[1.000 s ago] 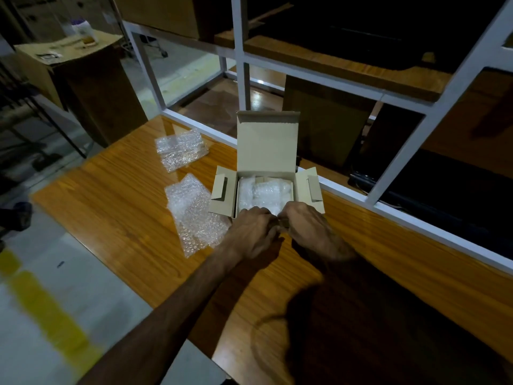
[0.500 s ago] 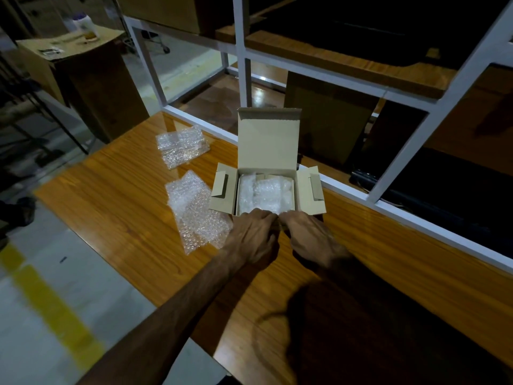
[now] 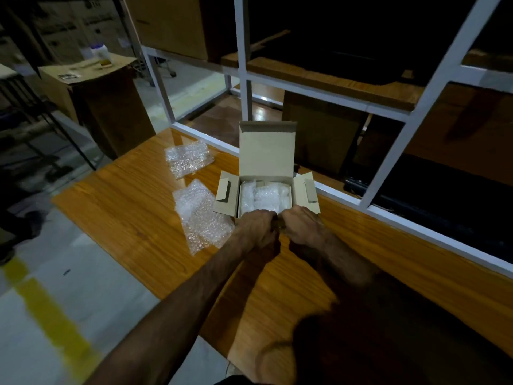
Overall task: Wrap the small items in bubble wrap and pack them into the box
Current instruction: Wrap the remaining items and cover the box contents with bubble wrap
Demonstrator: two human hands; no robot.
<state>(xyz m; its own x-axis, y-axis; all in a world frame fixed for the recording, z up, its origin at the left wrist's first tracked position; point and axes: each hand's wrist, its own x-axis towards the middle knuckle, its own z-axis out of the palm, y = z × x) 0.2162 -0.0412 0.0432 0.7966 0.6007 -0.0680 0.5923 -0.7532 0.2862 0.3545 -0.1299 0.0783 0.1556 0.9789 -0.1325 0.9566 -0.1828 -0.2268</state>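
Observation:
A small cardboard box (image 3: 266, 151) stands on the wooden table (image 3: 133, 215) with its lid upright and both side flaps spread out. Bubble-wrapped items (image 3: 263, 197) fill its inside. My left hand (image 3: 256, 227) and my right hand (image 3: 302, 225) sit side by side at the box's near wall, knuckles touching. Both have their fingers curled around the front edge of the box, which they hide. Two loose bubble wrap sheets lie left of the box: one close by (image 3: 200, 215), one farther back (image 3: 188, 158).
A white metal frame (image 3: 388, 215) runs along the table's far edge right behind the box. Beyond it are shelves with large cartons. A tall cardboard box (image 3: 91, 79) with a bottle on top stands on the floor at the left. The table's left edge drops to the floor.
Both hands have stayed together at the box's near edge. The view has shifted a little; the box and the sheets have not moved.

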